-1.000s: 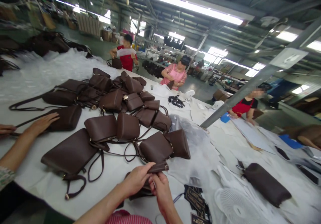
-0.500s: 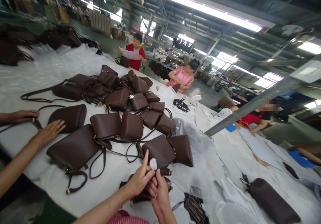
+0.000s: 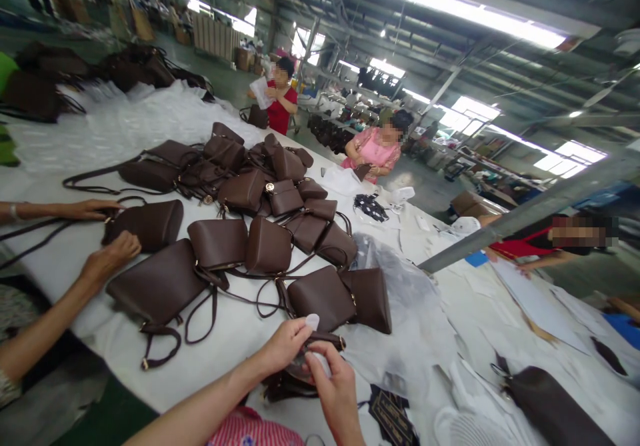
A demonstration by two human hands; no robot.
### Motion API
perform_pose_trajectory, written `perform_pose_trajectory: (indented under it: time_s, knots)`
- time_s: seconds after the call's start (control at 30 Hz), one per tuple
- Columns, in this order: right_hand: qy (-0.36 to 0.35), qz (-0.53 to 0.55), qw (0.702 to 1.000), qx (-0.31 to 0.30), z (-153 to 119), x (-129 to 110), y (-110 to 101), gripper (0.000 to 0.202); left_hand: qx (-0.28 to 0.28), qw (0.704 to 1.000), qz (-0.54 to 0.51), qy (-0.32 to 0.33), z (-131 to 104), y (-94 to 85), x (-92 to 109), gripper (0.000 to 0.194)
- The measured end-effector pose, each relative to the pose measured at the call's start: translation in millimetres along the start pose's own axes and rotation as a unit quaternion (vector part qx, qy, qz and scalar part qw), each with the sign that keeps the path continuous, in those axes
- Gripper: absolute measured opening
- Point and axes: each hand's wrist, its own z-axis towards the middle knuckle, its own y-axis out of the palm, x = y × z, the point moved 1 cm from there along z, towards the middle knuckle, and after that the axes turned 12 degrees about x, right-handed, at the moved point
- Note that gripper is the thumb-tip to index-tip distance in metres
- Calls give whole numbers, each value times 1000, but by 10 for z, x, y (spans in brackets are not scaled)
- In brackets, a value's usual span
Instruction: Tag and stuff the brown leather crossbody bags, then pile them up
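Observation:
At the lower middle, my left hand (image 3: 287, 345) is closed in a pinch, with a small white round piece (image 3: 313, 321) at its fingertips. My right hand (image 3: 334, 373) is just beside it, its thumb and finger pinched on a pale, thin piece (image 3: 321, 364) that I cannot make out clearly. Between and below my hands lies a dark brown bag (image 3: 287, 387), partly hidden by them; its strap end with a gold-coloured fitting (image 3: 342, 343) shows to the right. A larger brown bag (image 3: 321, 299) lies just beyond.
Several brown bags (image 3: 220, 243) with straps cover the table's middle. Another person's hands (image 3: 113, 256) touch a bag at the left. Black tags (image 3: 393, 416), a white fan (image 3: 467, 426) and a dark bag (image 3: 550, 406) lie right. A metal post (image 3: 500, 223) slants up; people stand beyond.
My left index finger has come down from pointing up into a pinch. My right hand has shifted slightly right. The other person's hand at the left has curled its fingers. The view has shifted.

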Motion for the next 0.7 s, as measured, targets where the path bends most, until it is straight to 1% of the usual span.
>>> perform_pose_trajectory:
  time_s: [0.03,0.07,0.1,0.13,0.17,0.23,0.3,0.4,0.43,0.5,0.57,0.63,0.67,0.7]
  knots:
    - [12,40,999,-29,15,-20,-10,29,-14,1000,0,-6,-2,-3,-4,28]
    - [28,87,994,-55,28,-31,-16,38,-19,1000,0,-12,-2,-10,-12,28]
    - [45,131,987,-76,38,-34,-21,47,-18,1000,3,-16,1,-18,-23,28]
    - [62,166,980,-89,43,-31,-28,52,-14,1000,7,-14,4,-28,-33,29]
    - [78,187,975,-97,42,-26,-37,52,-8,1000,11,-7,7,-36,-39,30]
    - [99,196,969,-110,21,-25,-55,48,0,1000,10,7,11,-44,-45,30]
    - [115,203,965,-117,-19,-48,-67,50,16,1000,6,17,9,-43,-41,30]
    - [133,233,959,-89,-66,-100,-67,60,44,998,14,41,-9,-36,-26,30]
    - [140,227,961,-78,-68,-112,-66,59,46,997,20,52,-22,-34,-21,29]
    - [143,178,972,-49,-42,-122,-73,48,34,996,39,73,-58,-28,-9,24]
    - [111,116,987,-7,7,-124,-92,37,16,993,64,97,-106,-21,10,20]
    - [84,90,992,33,48,-123,-110,35,1,989,83,118,-157,-14,35,17]
    - [92,94,991,35,58,-120,-112,35,-4,988,89,124,-181,-11,45,16]
    - [118,102,987,27,59,-115,-108,36,-6,987,95,130,-203,-8,53,17]
